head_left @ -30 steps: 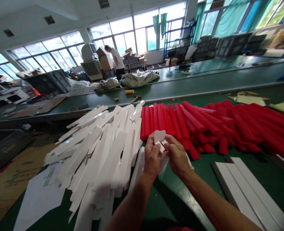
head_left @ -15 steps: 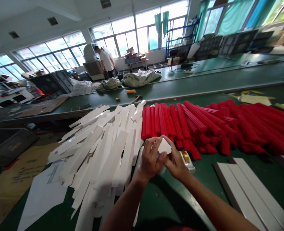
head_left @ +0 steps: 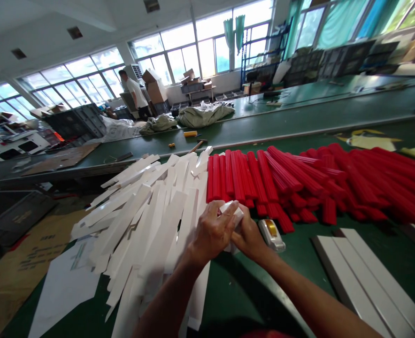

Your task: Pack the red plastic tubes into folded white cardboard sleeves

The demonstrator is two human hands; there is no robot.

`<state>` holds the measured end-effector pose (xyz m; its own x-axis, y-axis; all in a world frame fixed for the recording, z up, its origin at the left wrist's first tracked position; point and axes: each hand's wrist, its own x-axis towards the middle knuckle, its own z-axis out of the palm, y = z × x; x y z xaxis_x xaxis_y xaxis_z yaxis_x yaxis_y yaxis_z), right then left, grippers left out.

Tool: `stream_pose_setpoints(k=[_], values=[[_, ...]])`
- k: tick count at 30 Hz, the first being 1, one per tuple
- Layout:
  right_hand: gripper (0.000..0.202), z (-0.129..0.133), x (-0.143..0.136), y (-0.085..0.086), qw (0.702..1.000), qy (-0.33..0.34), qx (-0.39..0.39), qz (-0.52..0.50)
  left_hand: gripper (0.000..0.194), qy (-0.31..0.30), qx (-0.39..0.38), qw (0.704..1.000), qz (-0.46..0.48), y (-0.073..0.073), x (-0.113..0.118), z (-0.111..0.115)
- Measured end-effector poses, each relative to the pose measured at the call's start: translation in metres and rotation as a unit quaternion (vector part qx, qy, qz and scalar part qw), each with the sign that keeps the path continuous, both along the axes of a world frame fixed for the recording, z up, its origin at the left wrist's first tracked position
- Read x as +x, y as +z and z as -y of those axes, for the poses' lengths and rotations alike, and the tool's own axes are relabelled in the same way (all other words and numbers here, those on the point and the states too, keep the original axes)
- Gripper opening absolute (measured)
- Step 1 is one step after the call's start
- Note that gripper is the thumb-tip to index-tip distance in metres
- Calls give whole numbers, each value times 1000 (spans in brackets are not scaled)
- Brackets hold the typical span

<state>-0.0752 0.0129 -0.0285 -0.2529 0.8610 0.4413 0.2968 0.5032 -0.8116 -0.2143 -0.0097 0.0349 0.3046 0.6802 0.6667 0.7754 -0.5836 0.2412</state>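
Observation:
Both hands are closed around the end of a narrow white carton (head_left: 237, 212), whose small white end shows between my fingers. My left hand (head_left: 212, 230) grips it from the left, with fingertips over the top. Against the right side presses my right hand (head_left: 249, 237), its fingers partly hidden behind the carton. Much of the carton is covered by the hands. Just right of them lies a clear tape dispenser (head_left: 272, 236) with yellow tape. Flat white cartons (head_left: 158, 220) are heaped on the left, and ribbed red sticks (head_left: 242, 176) are piled beyond my hands.
Long white boxes (head_left: 358, 277) lie side by side at the right on the green table (head_left: 292, 291). A hammer (head_left: 197, 145) and a yellow roll-like item (head_left: 190, 134) rest farther back. Across the room, a person (head_left: 136, 94) stands near stacked cardboard boxes (head_left: 155, 87).
My hands have turned the carton end and closed further over it, so less white shows. My left hand has shifted slightly left. The person in the background has moved left.

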Motion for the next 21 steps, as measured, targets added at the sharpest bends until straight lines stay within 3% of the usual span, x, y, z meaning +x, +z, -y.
stream_pose_setpoints(k=[14,18,21], values=[[48,-2,2,9,999,51,0,5,38,-9,-8,999,-43,5,-8,-5],[45,-3,2,10,998,61,23,16,37,-9,-17,996,-84,16,-9,-2],[43,-4,1,7,997,66,37,22,37,-43,-10,988,-150,24,-12,0]])
